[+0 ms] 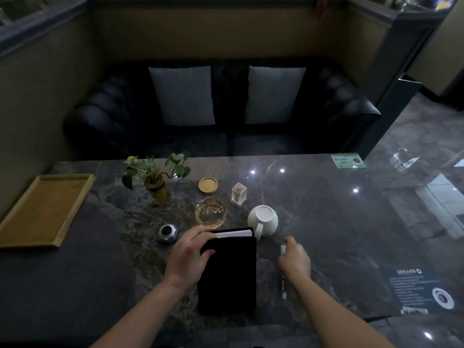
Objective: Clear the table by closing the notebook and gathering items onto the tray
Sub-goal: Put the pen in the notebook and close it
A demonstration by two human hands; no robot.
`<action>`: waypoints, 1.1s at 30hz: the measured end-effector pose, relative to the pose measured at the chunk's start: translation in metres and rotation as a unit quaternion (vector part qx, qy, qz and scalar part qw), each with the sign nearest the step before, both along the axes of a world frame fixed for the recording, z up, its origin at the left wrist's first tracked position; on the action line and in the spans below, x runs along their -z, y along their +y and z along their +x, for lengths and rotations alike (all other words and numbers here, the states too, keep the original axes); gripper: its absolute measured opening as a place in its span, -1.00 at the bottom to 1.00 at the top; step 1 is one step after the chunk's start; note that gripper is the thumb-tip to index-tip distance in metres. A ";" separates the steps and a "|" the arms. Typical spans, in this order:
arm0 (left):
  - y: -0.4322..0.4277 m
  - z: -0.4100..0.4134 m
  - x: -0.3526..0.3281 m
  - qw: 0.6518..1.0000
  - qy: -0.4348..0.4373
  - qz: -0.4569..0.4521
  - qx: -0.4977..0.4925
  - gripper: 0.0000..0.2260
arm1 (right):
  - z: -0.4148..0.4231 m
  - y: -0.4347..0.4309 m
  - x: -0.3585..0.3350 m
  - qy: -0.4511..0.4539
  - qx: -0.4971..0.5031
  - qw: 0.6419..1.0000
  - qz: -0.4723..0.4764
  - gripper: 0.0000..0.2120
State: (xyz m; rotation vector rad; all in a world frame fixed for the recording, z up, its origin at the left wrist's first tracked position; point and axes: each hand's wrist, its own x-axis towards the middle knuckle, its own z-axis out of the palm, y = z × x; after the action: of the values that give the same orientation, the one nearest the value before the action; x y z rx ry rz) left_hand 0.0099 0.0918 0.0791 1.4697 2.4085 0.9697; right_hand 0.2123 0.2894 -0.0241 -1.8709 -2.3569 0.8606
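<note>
Left hand [188, 254] is sitting on the top left corner of the black notebook [227, 272], fingers curled over the cover edge and gripping it, thumb lying on the cover. Notebook's lying nearly shut on the dark marble table [326, 222], with a sliver of white pages peeking out at the far end. Right hand [295, 259] is hovering just to the right of the notebook over a pen [283, 285]; fingers are curled down loosely around the pen's far end, though I honestly can't tell if it's actually pinching it or just touching.

Wooden tray [47, 209] is sitting way off at the left edge of the table, well apart from everything else. Just past the notebook, an upside-down white cup [263, 219] is resting near its far right corner, a glass ashtray [210, 213] near the far left corner, and a small silver gadget [167, 232] is lying left of the hand. Farther back, a potted plant [157, 182], a round wooden coaster [208, 185] and a clear toothpick holder [238, 194] are standing in a loose row.
</note>
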 end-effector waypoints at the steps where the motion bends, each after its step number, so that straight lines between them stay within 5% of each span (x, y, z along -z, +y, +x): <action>1: 0.000 0.000 0.000 1.000 -0.005 0.000 -0.002 -0.62 | 0.002 0.001 -0.001 0.007 0.001 1.000 -0.006 -0.52; 4: 0.002 0.000 -0.001 1.000 -0.011 -0.002 0.000 -0.63 | 0.002 -0.001 -0.013 0.107 0.031 0.993 -0.026 -0.40; 11: 0.000 0.002 -0.002 1.000 -0.007 0.003 0.009 -0.66 | -0.008 -0.004 -0.081 0.399 0.040 0.916 0.014 -0.61; 15: -0.002 0.004 -0.002 1.000 -0.005 0.019 0.009 -0.66 | -0.019 -0.007 -0.123 0.474 -0.043 0.879 0.026 -0.56; 33: -0.010 0.014 -0.004 0.998 0.026 0.053 0.010 -0.70 | -0.079 -0.052 -0.146 0.335 -0.271 0.900 0.060 -0.77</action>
State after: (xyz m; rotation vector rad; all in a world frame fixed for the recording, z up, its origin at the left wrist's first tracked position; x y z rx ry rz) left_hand 0.0243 0.0823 0.0836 1.5695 2.4084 1.0834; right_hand 0.1336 0.2379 0.1222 -0.6688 -2.3652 1.1180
